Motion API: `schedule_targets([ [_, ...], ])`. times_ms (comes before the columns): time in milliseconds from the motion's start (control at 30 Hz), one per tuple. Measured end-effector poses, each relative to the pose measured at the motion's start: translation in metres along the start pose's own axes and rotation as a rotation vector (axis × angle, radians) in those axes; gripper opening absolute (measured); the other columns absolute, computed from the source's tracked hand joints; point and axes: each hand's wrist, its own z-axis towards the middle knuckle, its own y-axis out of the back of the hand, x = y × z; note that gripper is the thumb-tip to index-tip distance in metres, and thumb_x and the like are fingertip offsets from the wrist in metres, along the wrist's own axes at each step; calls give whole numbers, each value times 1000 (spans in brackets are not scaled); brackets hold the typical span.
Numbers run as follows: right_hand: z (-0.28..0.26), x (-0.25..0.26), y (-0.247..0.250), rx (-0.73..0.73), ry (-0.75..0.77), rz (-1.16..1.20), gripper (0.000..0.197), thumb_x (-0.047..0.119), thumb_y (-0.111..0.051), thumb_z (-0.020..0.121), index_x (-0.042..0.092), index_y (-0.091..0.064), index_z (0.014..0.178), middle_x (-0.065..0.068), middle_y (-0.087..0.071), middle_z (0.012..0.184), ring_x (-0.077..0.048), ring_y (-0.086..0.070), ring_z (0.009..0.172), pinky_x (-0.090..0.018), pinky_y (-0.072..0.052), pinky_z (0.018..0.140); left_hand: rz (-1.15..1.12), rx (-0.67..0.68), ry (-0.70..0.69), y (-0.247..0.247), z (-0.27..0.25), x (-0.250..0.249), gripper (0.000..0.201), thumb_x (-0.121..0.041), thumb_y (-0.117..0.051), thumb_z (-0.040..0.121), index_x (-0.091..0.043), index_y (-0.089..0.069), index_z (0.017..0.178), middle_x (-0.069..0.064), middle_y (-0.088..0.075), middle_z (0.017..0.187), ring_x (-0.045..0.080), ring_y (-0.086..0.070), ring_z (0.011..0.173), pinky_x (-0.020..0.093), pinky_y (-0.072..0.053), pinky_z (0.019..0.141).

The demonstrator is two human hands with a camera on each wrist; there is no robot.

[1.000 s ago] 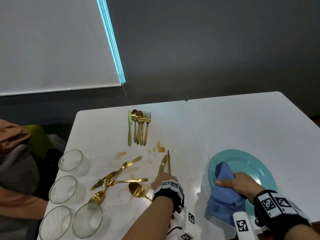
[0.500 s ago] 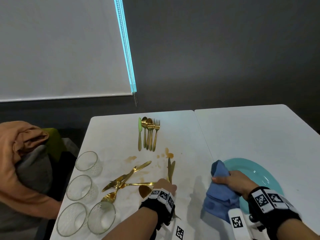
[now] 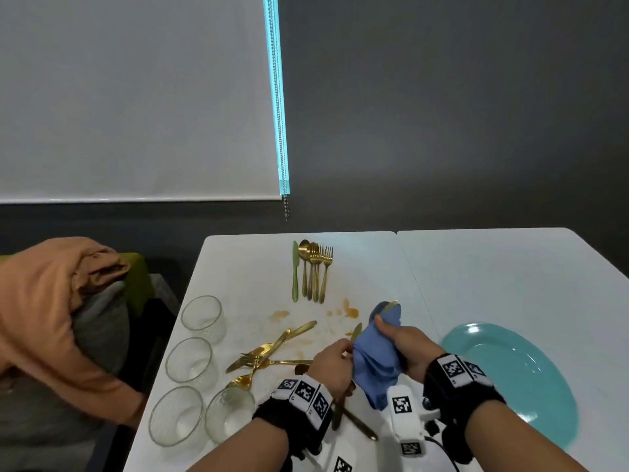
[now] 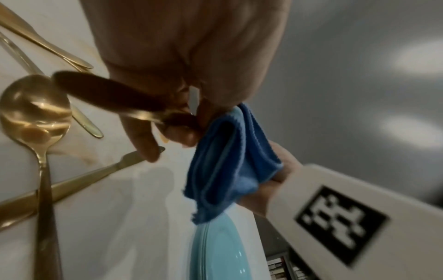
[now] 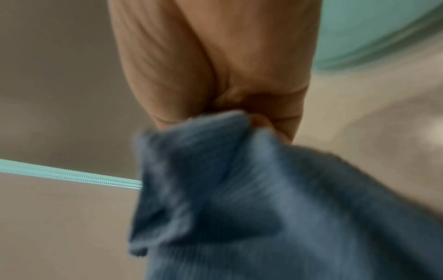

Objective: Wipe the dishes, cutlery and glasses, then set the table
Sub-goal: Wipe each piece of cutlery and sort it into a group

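Observation:
My left hand (image 3: 335, 357) grips the handle of a gold knife (image 4: 107, 92) lifted off the white table (image 3: 493, 277). My right hand (image 3: 405, 345) clutches the blue cloth (image 3: 376, 362) folded round that knife's blade, and only the blade tip (image 3: 391, 304) pokes out beyond it. In the right wrist view the cloth (image 5: 251, 199) is blurred and hides the knife. A second gold knife (image 4: 72, 181) lies on the table under my left hand, crossed by a stained spoon (image 4: 36, 109). The teal plate (image 3: 517, 379) lies to the right of both hands.
A neat row of gold cutlery (image 3: 311, 270) lies at the far side. A loose heap of forks and spoons (image 3: 269, 349) sits left of my hands, amid brown stains (image 3: 350, 311). Several glasses (image 3: 200, 315) stand along the left edge. Clothes (image 3: 51, 318) are piled on a chair.
My left hand has lifted one knife off the table. My right hand has carried the cloth from the plate leftward and wrapped it round the blade.

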Motion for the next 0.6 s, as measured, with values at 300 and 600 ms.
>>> schedule_targets([
  [300,23,48,22,-257,136,128,52,28,-74,78,-8,-59,113,-24,-63,114,-36,-62,93,-48,-51,89,-79,86,83,42,-8,-5,26,-7,-43,93,-26,-51,77,-2,-53,65,12,-45,48,19,-36,43],
  [600,-10,51,-8,56,96,195,49,42,-54,89,2,-55,118,-19,-63,112,-32,-60,104,-41,-51,83,-223,-95,105,55,6,-24,17,-11,-47,94,-17,-60,103,8,-60,89,16,-56,65,25,-48,55],
])
